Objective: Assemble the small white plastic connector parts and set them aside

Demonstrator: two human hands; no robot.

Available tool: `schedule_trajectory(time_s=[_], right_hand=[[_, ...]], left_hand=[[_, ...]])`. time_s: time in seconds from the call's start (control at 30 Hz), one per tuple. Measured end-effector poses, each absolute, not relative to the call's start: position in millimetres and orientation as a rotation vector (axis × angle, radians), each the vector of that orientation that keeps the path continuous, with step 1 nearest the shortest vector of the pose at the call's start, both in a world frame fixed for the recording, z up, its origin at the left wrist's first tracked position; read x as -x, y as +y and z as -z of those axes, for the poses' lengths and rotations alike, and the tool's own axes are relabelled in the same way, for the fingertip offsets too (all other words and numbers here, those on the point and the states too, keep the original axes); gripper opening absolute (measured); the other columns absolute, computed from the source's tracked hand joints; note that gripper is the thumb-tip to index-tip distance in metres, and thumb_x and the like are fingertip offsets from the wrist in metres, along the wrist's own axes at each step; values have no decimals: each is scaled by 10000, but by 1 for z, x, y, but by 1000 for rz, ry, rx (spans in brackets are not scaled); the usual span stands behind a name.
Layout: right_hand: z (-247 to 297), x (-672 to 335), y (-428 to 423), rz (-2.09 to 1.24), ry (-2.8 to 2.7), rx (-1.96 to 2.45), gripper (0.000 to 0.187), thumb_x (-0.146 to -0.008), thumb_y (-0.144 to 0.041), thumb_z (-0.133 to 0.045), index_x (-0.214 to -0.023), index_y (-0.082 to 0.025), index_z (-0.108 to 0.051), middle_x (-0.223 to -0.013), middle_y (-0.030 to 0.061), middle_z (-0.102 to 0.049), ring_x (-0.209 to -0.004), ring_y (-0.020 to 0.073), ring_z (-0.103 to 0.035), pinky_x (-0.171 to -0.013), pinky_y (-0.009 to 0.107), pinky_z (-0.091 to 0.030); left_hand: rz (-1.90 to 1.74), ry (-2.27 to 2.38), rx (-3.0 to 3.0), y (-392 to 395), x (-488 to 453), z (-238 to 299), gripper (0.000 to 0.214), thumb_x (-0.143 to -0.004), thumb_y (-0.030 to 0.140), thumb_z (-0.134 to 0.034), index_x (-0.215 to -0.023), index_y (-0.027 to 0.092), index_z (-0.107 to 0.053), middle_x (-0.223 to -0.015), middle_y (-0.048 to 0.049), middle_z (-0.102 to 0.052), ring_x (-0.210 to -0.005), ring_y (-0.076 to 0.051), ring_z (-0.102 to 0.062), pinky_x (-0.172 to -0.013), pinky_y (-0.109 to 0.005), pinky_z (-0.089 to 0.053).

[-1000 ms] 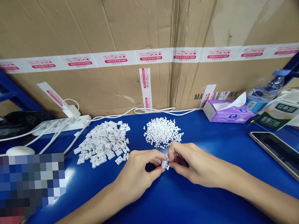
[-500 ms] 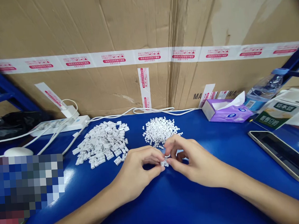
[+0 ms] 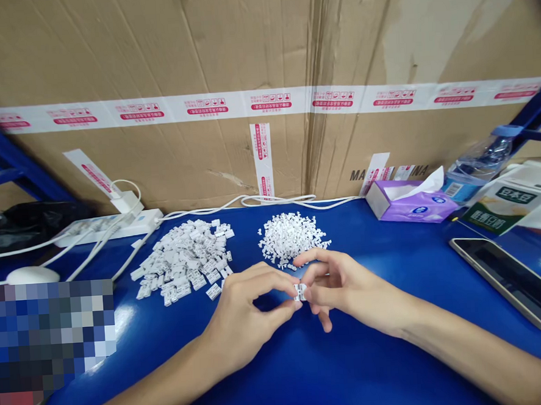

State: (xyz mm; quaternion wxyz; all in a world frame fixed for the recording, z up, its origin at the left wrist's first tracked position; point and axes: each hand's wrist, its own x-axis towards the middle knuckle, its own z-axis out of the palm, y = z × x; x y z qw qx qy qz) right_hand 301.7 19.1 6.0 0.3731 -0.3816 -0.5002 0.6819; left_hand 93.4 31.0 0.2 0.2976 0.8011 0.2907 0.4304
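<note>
Between my two hands is a small white plastic piece (image 3: pixel 300 292) with dark slots on its face. My left hand (image 3: pixel 254 310) pinches its left side with thumb and forefinger. On the other side, the thumb and fingers of my right hand (image 3: pixel 337 284) grip it, one lower finger hanging loose. Beyond my left hand lies a heap of flat white slotted plastic pieces (image 3: pixel 186 256). A second heap, of much smaller white plastic bits (image 3: pixel 291 235), sits just past my right hand. My fingertips cover part of the held piece.
Across the blue tabletop (image 3: pixel 281 379), a phone (image 3: pixel 509 282) lies at right. Behind it stand a purple tissue box (image 3: pixel 410 203), a plastic bottle (image 3: pixel 474 162) and a green-and-white carton (image 3: pixel 504 203). At left is a power strip (image 3: pixel 147 222) with white cables. A cardboard wall (image 3: pixel 180 159) closes the back.
The white piece has turned so its slotted face shows. My right hand's fingers have shifted around it, the forefinger lifting off and a lower finger extending downward. My left hand keeps its pinch.
</note>
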Motion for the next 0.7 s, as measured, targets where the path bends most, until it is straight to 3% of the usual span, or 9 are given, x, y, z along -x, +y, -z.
schedule_trajectory(time_s=[0.4,0.7], right_hand=[[-10,-301,19,-1791,-1242,939,425,-751,-227,-825,-1042,-194,-517,-828,-31,-581,-637,114,-613,-503,258,-595],[-10,-301,16,-1772,-1276,956,391,-793,-209,-768,-1062,-210,-484,-789,-53,-587,-563,95,-597,-476,253,-587]], left_hand=[[-1113,765,-2193,28,-94,-4,192,-812,63,-751,-864,247,-748,-906,-2,-782,-829,-180,-696,-753,-319,-571],[-1102,786,-2248,27,-95,-1,219,-790,91,-792,-951,229,-736,-866,-5,-750,-789,-174,-653,-724,-311,-536]])
